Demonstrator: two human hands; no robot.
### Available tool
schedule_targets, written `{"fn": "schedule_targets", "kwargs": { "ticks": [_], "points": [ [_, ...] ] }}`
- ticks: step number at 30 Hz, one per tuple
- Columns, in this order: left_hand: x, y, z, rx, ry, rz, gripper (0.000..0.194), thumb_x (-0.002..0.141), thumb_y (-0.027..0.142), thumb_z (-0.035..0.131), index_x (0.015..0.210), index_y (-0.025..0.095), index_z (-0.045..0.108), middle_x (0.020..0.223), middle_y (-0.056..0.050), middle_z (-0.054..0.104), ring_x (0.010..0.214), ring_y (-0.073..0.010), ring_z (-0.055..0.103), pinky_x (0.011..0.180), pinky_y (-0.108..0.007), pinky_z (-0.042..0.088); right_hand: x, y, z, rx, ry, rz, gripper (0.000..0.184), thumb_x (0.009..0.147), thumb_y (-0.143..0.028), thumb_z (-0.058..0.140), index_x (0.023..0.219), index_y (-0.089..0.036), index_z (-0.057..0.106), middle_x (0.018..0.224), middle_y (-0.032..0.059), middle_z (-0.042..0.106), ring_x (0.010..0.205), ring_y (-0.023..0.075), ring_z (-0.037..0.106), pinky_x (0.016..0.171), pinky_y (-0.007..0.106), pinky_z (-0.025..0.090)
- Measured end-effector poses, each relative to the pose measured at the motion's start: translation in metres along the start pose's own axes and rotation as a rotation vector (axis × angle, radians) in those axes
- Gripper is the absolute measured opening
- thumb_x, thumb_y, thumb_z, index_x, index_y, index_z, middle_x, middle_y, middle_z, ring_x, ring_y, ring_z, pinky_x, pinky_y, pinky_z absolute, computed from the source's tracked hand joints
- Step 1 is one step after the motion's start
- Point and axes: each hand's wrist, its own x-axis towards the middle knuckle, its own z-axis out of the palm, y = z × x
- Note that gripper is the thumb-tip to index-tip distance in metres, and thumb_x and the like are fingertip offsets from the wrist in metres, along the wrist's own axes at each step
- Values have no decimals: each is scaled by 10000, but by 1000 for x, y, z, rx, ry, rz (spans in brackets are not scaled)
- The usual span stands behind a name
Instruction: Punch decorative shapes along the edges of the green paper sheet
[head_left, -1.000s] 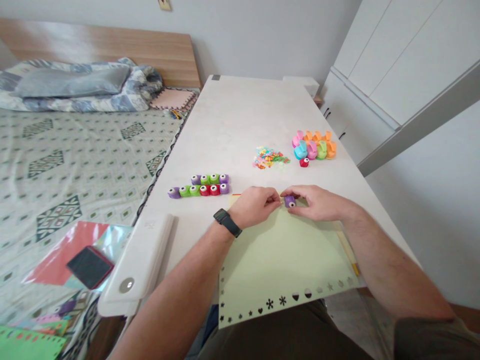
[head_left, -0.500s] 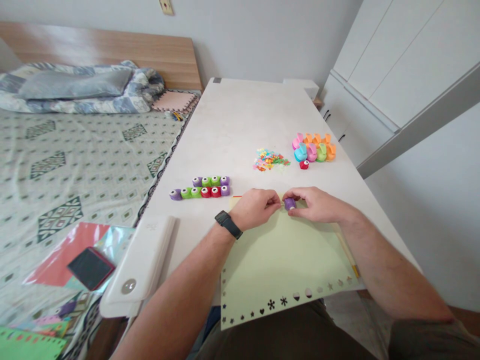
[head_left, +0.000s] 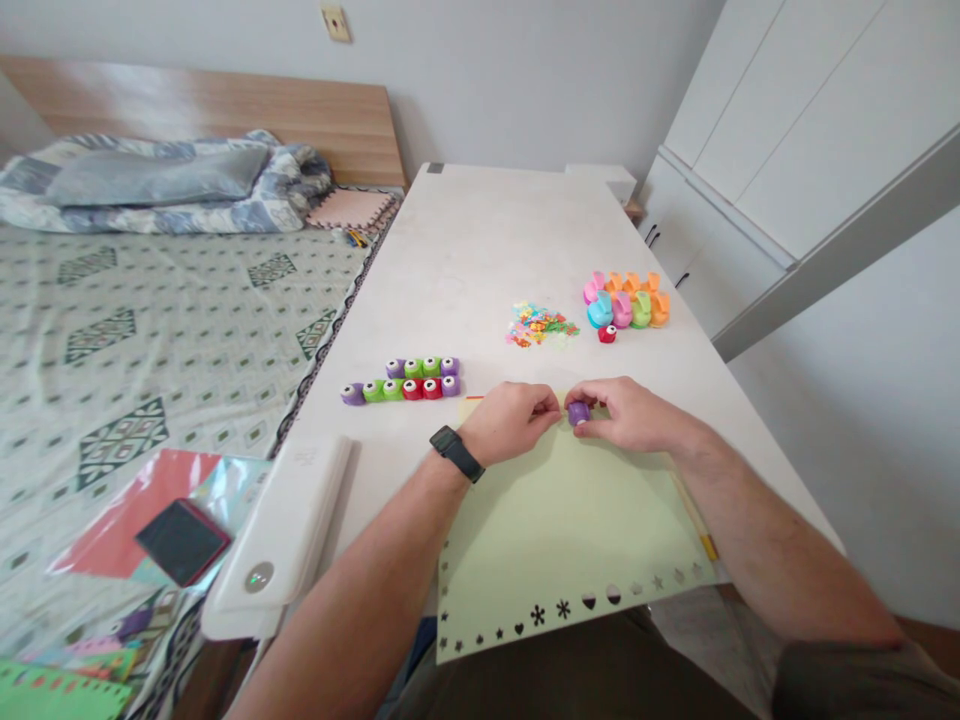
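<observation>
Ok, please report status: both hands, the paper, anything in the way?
Right hand holding purple punch at far edge of paper. Left hand beside it, pinched closed. Holes along paper's near edge. No obstruction seen; paper bits lie beyond.

1. Mid-table (head_left: 487, 245) beyond the scraps (head_left: 540, 323): open.
2. Left of the left hand (head_left: 511, 422): small punches (head_left: 412, 389), white machine (head_left: 281, 540) nearer.
3. Ahead of the right hand (head_left: 630, 414): red punch (head_left: 607, 335), big punches (head_left: 621, 310).
4. Between small punches and scraps: bare gap.

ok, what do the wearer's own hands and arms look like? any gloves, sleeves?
No gloves. Left hand: black wristwatch with rectangular face at the wrist; no sleeve in view. Right hand: bare wrist, dark brownish sleeve higher up the arm.
</observation>
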Motion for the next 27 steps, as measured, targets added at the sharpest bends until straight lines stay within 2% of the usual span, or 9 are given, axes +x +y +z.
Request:
{"fn": "schedule_targets", "kwargs": {
  "ticks": [18, 27],
  "points": [
    [-1, 3, 0, -11, 18, 24, 130, 894, 294, 597, 895, 192, 677, 821, -12, 721, 739, -142, 656, 699, -246, 493, 1, 4, 4, 14, 26, -2, 265, 763, -240, 728, 1026, -210, 715, 911, 20, 723, 807, 178, 624, 742, 298, 442],
    [0, 3, 0, -69, -24, 7, 95, 855, 213, 639, 938, 194, 680, 831, 4, 732, 751, -131, 675, 711, -240, 508, -1, 4, 4, -23, 13, -13, 252, 753, -244, 735, 1001, -208, 714, 885, 17, 712, 779, 170, 610, 713, 288, 428]
  ]
}}
